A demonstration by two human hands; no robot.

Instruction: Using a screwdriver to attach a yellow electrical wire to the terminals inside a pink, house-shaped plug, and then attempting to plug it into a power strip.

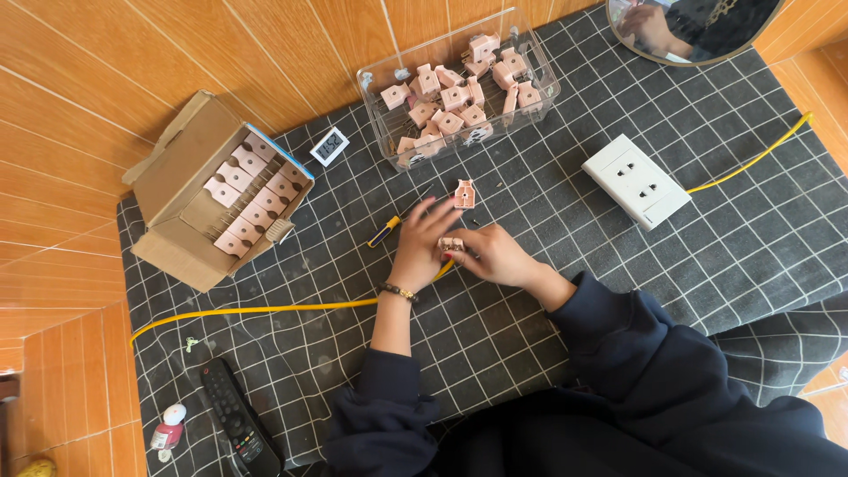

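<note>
My left hand (419, 249) and my right hand (495, 254) meet over a small pink plug part (451, 243), both pinching it just above the dark checked cloth (565, 150). A yellow cable (265, 310) runs from under my hands to the left. Another pink plug part (464, 193) lies on the cloth just beyond my fingers. A screwdriver with a yellow and dark handle (386, 232) lies beside my left hand.
A clear plastic tub (541, 66) of several pink plug parts stands at the back. An open cardboard box (181, 208) holds more at the left. A white wall socket (636, 181) with a yellow lead lies to the right. A remote (240, 422), a small bottle (168, 430) and a little display (329, 147) are around.
</note>
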